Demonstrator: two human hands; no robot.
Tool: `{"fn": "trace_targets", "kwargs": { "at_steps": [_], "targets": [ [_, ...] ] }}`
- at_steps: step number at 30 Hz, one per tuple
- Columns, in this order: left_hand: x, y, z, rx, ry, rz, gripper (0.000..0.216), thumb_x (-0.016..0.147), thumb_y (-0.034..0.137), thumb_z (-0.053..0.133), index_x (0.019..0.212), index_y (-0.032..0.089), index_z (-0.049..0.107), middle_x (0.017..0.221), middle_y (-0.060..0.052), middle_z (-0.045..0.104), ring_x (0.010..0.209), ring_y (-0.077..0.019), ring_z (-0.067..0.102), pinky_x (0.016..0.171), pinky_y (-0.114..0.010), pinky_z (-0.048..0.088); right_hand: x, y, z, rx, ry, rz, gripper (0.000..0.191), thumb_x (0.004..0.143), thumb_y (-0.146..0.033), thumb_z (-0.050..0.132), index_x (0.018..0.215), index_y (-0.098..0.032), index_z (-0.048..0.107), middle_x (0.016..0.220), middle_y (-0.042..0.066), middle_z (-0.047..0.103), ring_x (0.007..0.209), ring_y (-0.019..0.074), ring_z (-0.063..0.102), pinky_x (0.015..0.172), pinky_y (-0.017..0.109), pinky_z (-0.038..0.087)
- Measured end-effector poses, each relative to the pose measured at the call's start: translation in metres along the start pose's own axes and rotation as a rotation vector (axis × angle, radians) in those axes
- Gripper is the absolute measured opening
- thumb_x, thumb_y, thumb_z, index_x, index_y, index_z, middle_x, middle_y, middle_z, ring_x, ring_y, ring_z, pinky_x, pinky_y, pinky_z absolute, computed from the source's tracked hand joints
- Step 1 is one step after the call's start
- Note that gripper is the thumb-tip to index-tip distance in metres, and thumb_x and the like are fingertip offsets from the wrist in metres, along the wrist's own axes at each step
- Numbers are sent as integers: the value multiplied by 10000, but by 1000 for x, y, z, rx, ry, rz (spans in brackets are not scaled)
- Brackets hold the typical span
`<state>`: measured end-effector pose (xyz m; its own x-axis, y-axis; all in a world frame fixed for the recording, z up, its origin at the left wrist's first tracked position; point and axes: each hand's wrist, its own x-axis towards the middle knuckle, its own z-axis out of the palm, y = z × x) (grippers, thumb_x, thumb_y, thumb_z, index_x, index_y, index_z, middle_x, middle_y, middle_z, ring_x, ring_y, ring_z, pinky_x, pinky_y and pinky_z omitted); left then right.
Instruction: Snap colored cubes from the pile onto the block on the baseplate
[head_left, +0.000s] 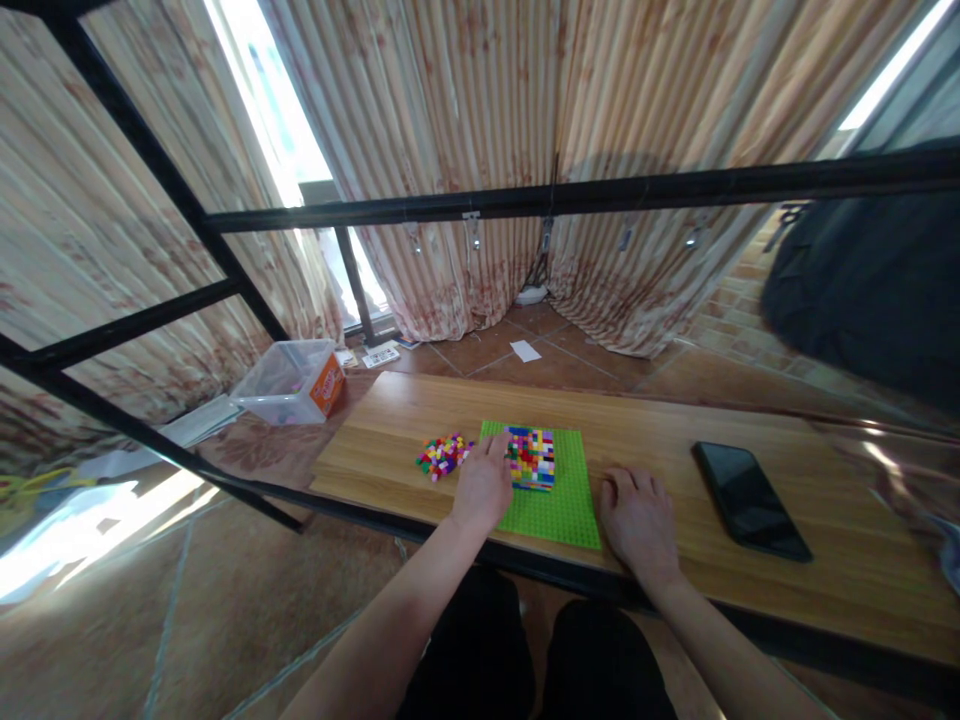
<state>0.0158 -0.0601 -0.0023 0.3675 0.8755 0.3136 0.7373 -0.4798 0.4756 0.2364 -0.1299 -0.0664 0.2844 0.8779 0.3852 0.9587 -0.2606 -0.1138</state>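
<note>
A green studded baseplate [566, 520] lies near the front edge of the bench. On it stands a low, many-coloured block of toy building bricks [534, 460]. My left hand [484, 488] is over the baseplate's left side, its fingers drawn together at the left edge of the block. Whatever its fingertips hold is hidden. Just left of that hand is a loose pile of small coloured bricks [442, 456]. My right hand [641, 515] rests on the wood beside the baseplate's right edge, fingers slightly bent and apart, holding nothing.
A black phone [750, 500] lies on the wooden bench [645, 420] at the right. On the floor to the left sits a clear plastic box [285, 385] with an orange label. A black metal rail [630, 192] crosses in front of the curtains [465, 110].
</note>
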Motion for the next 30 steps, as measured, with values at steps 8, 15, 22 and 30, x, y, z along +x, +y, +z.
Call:
{"fn": "trace_targets", "kwargs": {
  "at_steps": [8,15,22,30],
  "targets": [
    [-18,1,7,228,27,52,354,979,260,434,1298,217,580,1353,-117,571,1207,-298,539,1064,-544,388,-1,0,-1,-7,11,-4,248,946,-242,433,1044,-156,644,1087,125,645,973,262,517,794,360,344],
    [-16,5,6,388,34,78,364,992,296,409,1300,251,596,1383,-99,575,1223,-303,531,1100,-641,325,-1,1,0,-10,17,-20,247,942,-233,439,1042,-146,648,1095,129,647,969,263,521,792,366,355],
    [-14,5,8,483,-23,163,390,981,195,388,1326,182,569,1433,-128,536,1233,-310,521,1104,-674,295,-2,2,-1,-23,-8,-14,270,949,-250,429,1050,-143,655,1066,142,651,970,275,523,791,377,364],
    [-27,6,8,346,54,36,422,983,320,426,1387,211,481,1504,-120,455,1304,-313,466,1121,-628,288,-3,10,6,-40,25,-65,297,928,-270,427,1044,-127,660,1034,160,654,936,285,535,764,382,358]
  ]
}}
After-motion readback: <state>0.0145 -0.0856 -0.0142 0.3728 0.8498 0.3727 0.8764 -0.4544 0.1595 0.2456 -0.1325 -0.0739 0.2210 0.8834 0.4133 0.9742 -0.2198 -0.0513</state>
